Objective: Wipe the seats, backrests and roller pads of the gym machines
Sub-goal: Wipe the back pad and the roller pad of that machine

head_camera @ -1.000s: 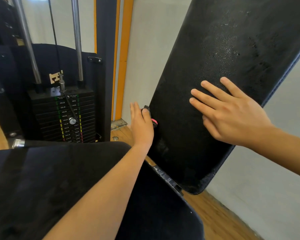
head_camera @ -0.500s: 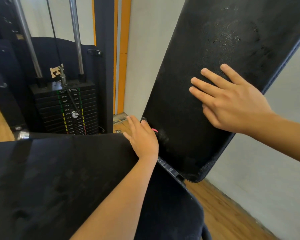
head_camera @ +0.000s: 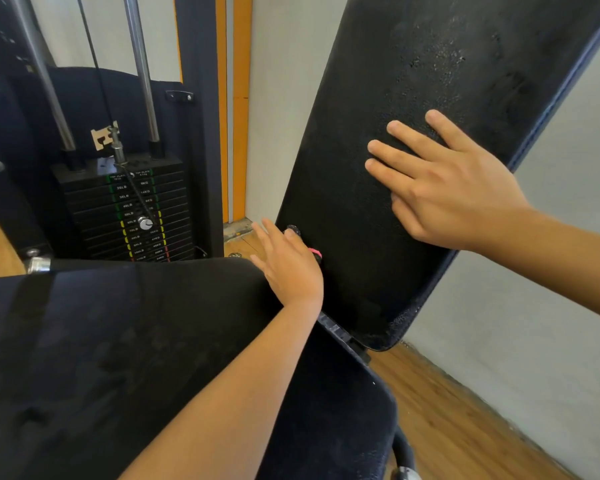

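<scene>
- Neither of the hands shows a cloth. The likeliest slip is therefore a dry pass, where bare palms smear the marks instead of lifting them.
- The left hand [head_camera: 288, 268] lies with its fingers straight and close together at the far right corner of the seat [head_camera: 118, 358]. It sits in the gap under the backrest [head_camera: 413, 64] and touches a small black part with a pink band [head_camera: 292, 231].
- If that part sets the pad's angle, a nudge could let the pad swing and nip the fingers in the gap.
- The right hand [head_camera: 454, 192] is spread flat on the lower half of the backrest, which stands tilted. A hard push there could rock the pad, or the palm could skid on anything wet.
- The seat is broad, black and dull, with faint streaks across it.
- The backrest's skin is grainy. Pale specks cluster above the right hand and along its worn lower edge, and I judge they will need firm rubbing.
- Beyond the seat's far edge stand a weight stack [head_camera: 125, 216] with its selector pin [head_camera: 145, 223], two steel guide rods [head_camera: 141, 64] and a dark frame.
- An orange upright [head_camera: 239, 98] runs beside the frame, against a grey wall [head_camera: 551, 237].
- A wooden floor [head_camera: 447, 410] shows on the right.
</scene>
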Demonstrator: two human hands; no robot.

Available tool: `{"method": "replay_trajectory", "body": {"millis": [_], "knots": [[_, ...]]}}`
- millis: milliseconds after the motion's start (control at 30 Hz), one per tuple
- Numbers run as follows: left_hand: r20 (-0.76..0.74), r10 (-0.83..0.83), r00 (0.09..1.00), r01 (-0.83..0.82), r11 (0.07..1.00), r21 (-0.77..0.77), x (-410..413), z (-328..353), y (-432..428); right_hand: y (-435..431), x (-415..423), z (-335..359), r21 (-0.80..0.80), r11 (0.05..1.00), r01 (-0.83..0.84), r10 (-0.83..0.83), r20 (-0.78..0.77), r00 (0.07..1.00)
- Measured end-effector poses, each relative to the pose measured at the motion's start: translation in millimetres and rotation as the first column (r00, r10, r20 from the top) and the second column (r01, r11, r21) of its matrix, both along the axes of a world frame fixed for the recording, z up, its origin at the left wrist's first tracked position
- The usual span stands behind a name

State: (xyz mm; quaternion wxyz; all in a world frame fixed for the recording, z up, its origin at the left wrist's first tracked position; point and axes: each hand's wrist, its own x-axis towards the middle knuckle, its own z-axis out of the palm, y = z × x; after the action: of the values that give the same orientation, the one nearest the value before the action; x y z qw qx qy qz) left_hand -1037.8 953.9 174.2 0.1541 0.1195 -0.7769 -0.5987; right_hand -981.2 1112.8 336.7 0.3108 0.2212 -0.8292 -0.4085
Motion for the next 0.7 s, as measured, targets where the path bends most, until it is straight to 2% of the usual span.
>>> {"method": "replay_trajectory", "body": {"millis": [133, 367, 700], "knots": [[0.068, -0.029, 0.997, 0.026, 0.999, 0.046, 30.1, 1.8, 17.8, -0.5, 0.0, -0.5, -0.004, 1.0, -0.005, 0.005, -0.006, 1.0], [0.065, 0.005, 0.998, -0.009, 0.999, 0.049, 0.4, 9.6, 1.9, 0.5, -2.1, -1.2, -0.004, 1.0, -0.011, 0.011, -0.023, 1.0], [0.127, -0.01, 0.992, -0.009, 0.989, 0.144, 40.5, 1.3, 30.0, -1.9, -0.4, 1.2, 0.035, 0.998, 0.06, -0.059, -0.021, 0.998]]}}
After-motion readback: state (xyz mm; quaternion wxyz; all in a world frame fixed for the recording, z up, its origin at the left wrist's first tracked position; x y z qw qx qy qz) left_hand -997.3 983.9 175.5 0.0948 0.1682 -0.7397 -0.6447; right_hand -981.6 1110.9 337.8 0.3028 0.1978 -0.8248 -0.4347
